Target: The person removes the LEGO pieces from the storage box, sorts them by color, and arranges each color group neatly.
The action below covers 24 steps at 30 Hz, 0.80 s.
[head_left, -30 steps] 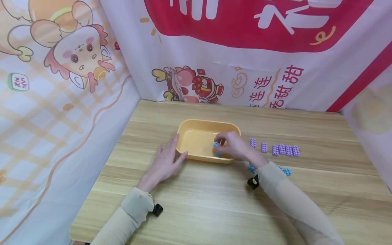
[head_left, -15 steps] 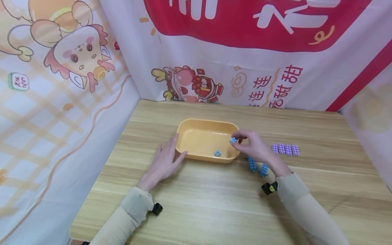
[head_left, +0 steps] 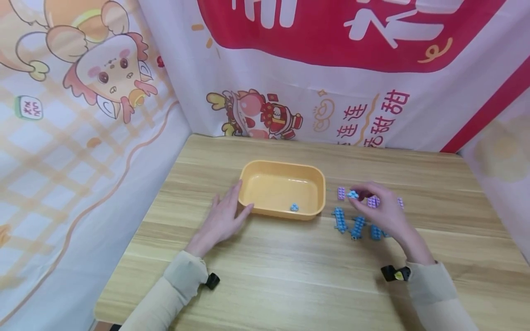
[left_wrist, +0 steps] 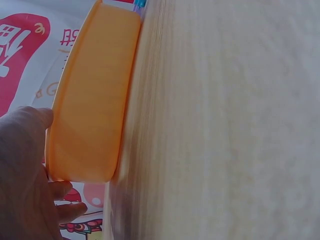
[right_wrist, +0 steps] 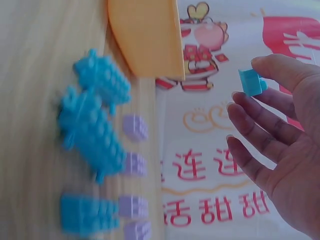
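Observation:
My left hand [head_left: 219,223] rests against the left end of a yellow plastic box [head_left: 269,191], fingers mostly straight along its wall. In the left wrist view the thumb touches the rim of the box [left_wrist: 95,95]. Thumb and fingertips of my right hand [head_left: 385,211] pinch a small light-blue toy brick [head_left: 353,194], raised to the right of the box. The right wrist view shows this brick [right_wrist: 252,82] with a hollow side and a stud. Another small blue brick [head_left: 294,207] lies inside the box near its front wall.
Right of the box, purple studded bricks [head_left: 341,193] form a row, partly hidden by my right hand. In front of them lie several blue studded pieces [head_left: 340,219], some with side pegs. A printed cloth [head_left: 256,69] hangs behind the wooden table [head_left: 265,276].
My right hand has lifted the blue brick out of the box and carried it right, above the purple bricks. My left hand stays at the box.

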{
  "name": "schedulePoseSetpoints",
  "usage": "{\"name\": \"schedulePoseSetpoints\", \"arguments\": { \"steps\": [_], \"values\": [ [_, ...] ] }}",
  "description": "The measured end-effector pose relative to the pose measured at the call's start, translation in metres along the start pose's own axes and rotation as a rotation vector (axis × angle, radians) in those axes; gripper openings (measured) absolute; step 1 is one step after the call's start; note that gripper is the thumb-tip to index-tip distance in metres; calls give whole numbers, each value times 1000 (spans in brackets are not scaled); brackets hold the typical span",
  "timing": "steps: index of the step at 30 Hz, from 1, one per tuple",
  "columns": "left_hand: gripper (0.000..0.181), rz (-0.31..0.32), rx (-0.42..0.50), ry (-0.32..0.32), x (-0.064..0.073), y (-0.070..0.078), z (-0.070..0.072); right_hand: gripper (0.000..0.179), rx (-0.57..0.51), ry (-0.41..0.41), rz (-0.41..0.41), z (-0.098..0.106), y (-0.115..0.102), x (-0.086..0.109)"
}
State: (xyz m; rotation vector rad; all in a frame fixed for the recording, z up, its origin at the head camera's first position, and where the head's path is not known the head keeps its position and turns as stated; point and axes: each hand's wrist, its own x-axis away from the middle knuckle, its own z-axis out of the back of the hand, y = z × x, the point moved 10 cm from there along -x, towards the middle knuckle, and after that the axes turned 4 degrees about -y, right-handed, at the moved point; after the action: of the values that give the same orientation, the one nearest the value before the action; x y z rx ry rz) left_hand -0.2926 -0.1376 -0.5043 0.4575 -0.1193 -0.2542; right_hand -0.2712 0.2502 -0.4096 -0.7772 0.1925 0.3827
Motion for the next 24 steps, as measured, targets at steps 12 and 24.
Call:
{"name": "schedulePoseSetpoints", "arguments": {
  "steps": [12,24],
  "values": [
    [94,-1,13,-15,1,3,2,25,62,48,-125,32,44,51],
    [94,-8,12,-8,0,3,2,30,114,1,-245,35,97,96]
  ]
}}
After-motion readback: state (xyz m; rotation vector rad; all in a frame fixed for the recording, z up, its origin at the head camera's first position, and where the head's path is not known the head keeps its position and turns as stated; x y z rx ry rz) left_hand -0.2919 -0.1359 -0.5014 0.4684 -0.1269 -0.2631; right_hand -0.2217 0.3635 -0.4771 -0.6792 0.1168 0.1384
